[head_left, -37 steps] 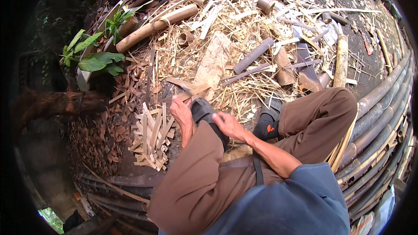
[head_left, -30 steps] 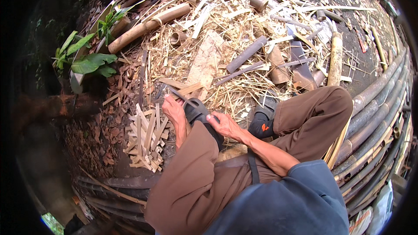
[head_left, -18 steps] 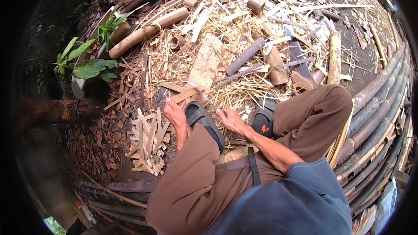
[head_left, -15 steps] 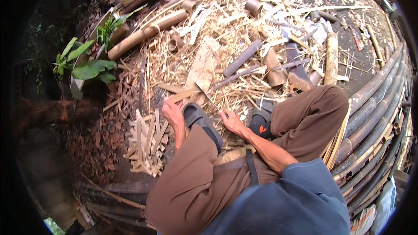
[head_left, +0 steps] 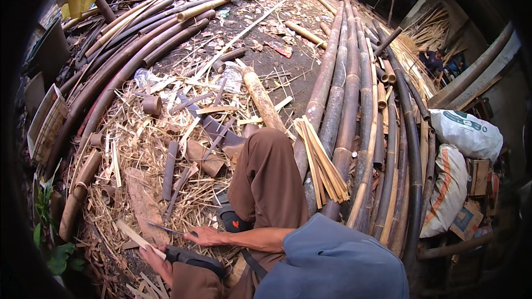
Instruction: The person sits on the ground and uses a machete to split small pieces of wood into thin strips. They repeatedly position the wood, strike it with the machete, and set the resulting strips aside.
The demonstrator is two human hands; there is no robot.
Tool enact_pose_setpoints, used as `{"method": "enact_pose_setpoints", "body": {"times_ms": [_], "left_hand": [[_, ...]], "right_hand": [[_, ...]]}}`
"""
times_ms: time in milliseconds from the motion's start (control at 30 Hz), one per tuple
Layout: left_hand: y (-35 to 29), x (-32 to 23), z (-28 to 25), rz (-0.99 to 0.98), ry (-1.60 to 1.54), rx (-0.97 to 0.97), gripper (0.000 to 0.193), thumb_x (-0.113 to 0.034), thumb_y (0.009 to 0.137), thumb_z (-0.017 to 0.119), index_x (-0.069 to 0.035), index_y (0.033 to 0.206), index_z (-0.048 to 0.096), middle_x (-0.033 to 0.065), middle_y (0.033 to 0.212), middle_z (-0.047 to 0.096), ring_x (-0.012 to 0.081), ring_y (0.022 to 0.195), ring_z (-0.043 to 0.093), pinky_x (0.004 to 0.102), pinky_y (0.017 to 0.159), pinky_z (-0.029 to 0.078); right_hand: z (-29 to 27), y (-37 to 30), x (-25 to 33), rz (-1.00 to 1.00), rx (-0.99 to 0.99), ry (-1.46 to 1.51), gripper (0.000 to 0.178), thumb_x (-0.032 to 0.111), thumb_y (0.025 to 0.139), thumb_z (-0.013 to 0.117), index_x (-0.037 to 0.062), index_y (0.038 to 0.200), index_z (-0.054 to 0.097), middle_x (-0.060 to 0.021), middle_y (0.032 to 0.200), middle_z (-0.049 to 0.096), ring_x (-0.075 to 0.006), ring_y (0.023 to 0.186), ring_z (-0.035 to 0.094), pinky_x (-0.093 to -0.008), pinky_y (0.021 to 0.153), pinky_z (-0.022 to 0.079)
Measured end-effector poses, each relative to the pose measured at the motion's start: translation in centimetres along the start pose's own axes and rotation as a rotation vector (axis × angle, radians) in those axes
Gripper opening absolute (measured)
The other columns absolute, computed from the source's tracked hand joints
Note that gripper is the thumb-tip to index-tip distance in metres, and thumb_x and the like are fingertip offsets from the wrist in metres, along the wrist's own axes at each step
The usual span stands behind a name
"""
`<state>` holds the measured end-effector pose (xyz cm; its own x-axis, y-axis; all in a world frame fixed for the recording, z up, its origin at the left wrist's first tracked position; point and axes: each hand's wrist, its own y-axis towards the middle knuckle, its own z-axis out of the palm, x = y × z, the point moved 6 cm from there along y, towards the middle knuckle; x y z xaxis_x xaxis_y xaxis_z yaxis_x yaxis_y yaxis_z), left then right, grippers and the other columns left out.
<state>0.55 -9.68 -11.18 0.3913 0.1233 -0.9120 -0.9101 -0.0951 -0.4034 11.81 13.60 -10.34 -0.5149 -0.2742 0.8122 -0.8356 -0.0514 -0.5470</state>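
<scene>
My left hand (head_left: 158, 264) grips a pale bamboo slat (head_left: 137, 237) by its lower end, close beside my dark left shoe (head_left: 195, 260). The slat points up and to the left. In my right hand (head_left: 206, 236) is the handle of a knife (head_left: 167, 228). Its thin blade points left toward the slat, with a small gap showing between them. Just beyond the blade lies a worn flat board (head_left: 145, 202) among the shavings. At the lower edge, a pile of cut slats (head_left: 148, 287) lies near my left hand, partly out of the picture.
Shavings and bamboo offcuts (head_left: 169, 174) cover the ground ahead. Long bamboo poles (head_left: 349, 83) run along my right, with a bundle of split strips (head_left: 321, 166) across them. More poles (head_left: 124, 77) lie at the far left. White sacks (head_left: 465, 135) stand at the far right.
The view has swung to the right, bringing the poles and sacks into sight. The knife blade, earlier at the slat's end, is now apart from it. Both hands keep their holds.
</scene>
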Motion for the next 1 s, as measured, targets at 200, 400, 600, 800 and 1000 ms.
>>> {"method": "enact_pose_setpoints", "body": {"times_ms": [200,400,600,800,1000], "left_hand": [[-2.2,0.8,-2.9,-0.225,0.342,0.278,0.017,-0.020,0.097,0.044,-0.005,0.093,0.052,0.0067,0.070,0.058,0.0165,0.051,0.052,0.0317,0.056,0.051],[-2.5,1.5,-5.4,-0.432,-0.042,0.308,0.037,-0.036,0.097,0.053,0.000,0.101,0.059,0.0123,0.090,0.064,0.0216,0.071,0.061,0.0322,0.069,0.055],[0.5,2.9,-16.0,-0.142,-0.533,-0.096,0.046,-0.039,0.095,0.058,0.003,0.111,0.056,0.0170,0.115,0.059,0.0303,0.108,0.061,0.0394,0.096,0.051],[-0.2,0.6,-9.4,-0.015,-0.158,-0.356,0.046,-0.037,0.100,0.048,0.005,0.117,0.056,0.0204,0.109,0.062,0.0307,0.098,0.066,0.0390,0.085,0.056],[0.2,-4.8,-6.7,0.288,0.444,-0.406,0.053,-0.038,0.104,0.036,0.009,0.114,0.056,0.0225,0.098,0.065,0.0291,0.079,0.070,0.0357,0.066,0.059]], "right_hand": [[1.4,0.8,2.3,-0.223,-0.183,-0.103,0.052,0.052,0.091,0.052,0.0019,0.103,0.060,-0.0256,0.080,0.063,-0.0445,0.080,0.063,-0.0519,0.072,0.049],[2.3,0.6,-0.3,-0.227,-0.115,-0.195,0.054,0.053,0.092,0.051,0.0009,0.104,0.059,-0.0254,0.080,0.063,-0.0460,0.081,0.063,-0.0523,0.071,0.050],[3.9,2.0,0.6,-0.295,-0.079,-0.147,0.053,0.051,0.091,0.054,0.0019,0.111,0.054,-0.0262,0.089,0.063,-0.0458,0.089,0.062,-0.0520,0.077,0.049],[3.3,1.1,-0.3,-0.329,-0.030,-0.174,0.045,0.040,0.087,0.059,0.0042,0.112,0.050,-0.0247,0.090,0.062,-0.0445,0.088,0.061,-0.0525,0.078,0.047],[2.8,1.7,-0.2,-0.237,-0.084,-0.163,0.048,0.035,0.086,0.061,0.0043,0.120,0.044,-0.0247,0.087,0.062,-0.0455,0.086,0.061,-0.0536,0.077,0.047]]}}
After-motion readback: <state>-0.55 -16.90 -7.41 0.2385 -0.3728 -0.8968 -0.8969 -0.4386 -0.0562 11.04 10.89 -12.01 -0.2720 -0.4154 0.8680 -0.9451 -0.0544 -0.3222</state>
